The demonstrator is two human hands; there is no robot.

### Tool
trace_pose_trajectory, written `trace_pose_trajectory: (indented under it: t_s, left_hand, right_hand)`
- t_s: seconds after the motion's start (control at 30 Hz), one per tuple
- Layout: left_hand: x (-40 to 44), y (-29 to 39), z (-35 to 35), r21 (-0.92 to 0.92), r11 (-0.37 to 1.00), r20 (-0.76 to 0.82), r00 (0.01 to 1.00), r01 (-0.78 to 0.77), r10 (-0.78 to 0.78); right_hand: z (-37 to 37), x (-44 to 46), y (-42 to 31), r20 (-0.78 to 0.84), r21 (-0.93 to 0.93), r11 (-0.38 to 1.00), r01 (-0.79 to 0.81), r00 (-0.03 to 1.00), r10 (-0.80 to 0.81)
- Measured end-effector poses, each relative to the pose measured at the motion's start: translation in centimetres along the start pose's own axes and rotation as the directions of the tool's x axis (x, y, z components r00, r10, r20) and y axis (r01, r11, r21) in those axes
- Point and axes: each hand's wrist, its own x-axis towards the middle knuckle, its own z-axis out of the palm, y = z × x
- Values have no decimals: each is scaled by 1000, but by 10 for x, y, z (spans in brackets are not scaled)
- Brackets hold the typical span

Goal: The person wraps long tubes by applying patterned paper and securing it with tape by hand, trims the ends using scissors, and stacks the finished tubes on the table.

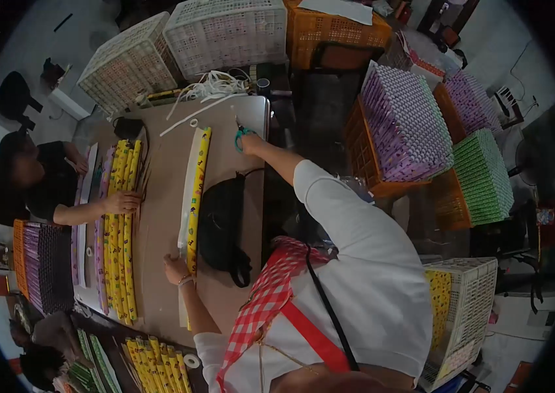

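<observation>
My right hand [249, 141] is closed on a pair of scissors [240, 134] with teal handles, its blades pointing away over the table's upper end. My left hand [176, 269] is at the lower part of a long yellow printed roll of wrapping paper [198, 190], fingers bent against its edge. A white strip [187, 196] runs along the roll's left side. A small white ring of tape [193, 122] sits by the roll's upper end. Close beside the roll, a black bag [222, 226] lies on the brown table [159, 262].
Across the table a co-worker's hand [122, 202] rests on several yellow rolls [120, 242]. More yellow rolls [159, 367] lie lower down. White straps [215, 85] are heaped at the table's far end, near plastic crates [225, 36]. Crates of purple rolls [402, 124] stand to the right.
</observation>
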Motion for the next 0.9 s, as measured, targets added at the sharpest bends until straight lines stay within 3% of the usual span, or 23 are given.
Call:
trace_pose_trajectory:
  t_s: [0.1,0.13,0.17,0.23,0.27,0.33,0.4,0.47,0.53,0.6,0.67,0.73,0.87,0.9]
  left_hand:
    - [4,-6,11,56,998,-39,999,-21,23]
    - [8,-12,14,58,998,-41,998,-36,39]
    - [11,-18,16,3,1000,21,1000,10,-10]
    - [17,-19,16,-43,998,90,995,55,-51]
    - [16,-18,10,-68,995,95,993,73,-66]
    - [13,-20,5,-85,992,110,990,96,-87]
    - [12,-25,2,-253,963,99,992,95,-72]
    - [14,-27,6,-272,955,73,992,119,-103]
    - [18,-33,18,-296,946,41,991,134,-127]
    - [23,-53,35,-249,966,25,998,68,-63]
    - [23,-49,27,-309,943,40,992,127,-120]
    - [25,-57,33,-604,780,176,982,162,-68]
    - [29,-49,15,-536,818,287,956,210,-58]
    - [31,-54,16,-636,689,387,916,347,-105]
  right_hand:
    - [-8,-16,-12,-101,156,986,-58,992,75]
    - [3,-7,-15,-166,25,994,-108,980,111]
    - [30,24,-18,-305,397,905,-156,907,290]
    - [46,32,-39,-528,392,918,62,832,169]
    - [40,1,-67,-557,8,970,245,806,-199]
    - [22,-46,-116,-511,164,785,597,732,-450]
    - [35,-67,-158,-481,-40,561,827,476,-736]
    - [60,-81,-195,-294,17,410,912,397,-869]
    - [82,-98,-222,-266,40,247,968,248,-931]
    - [97,-111,-237,-174,-21,254,967,247,-953]
    - [114,-107,-246,-186,-87,271,959,252,-950]
    - [120,-104,-254,-45,-182,356,917,354,-934]
    - [133,-103,-261,-218,-56,433,899,413,-884]
    - [140,-101,-267,-199,-90,485,870,461,-865]
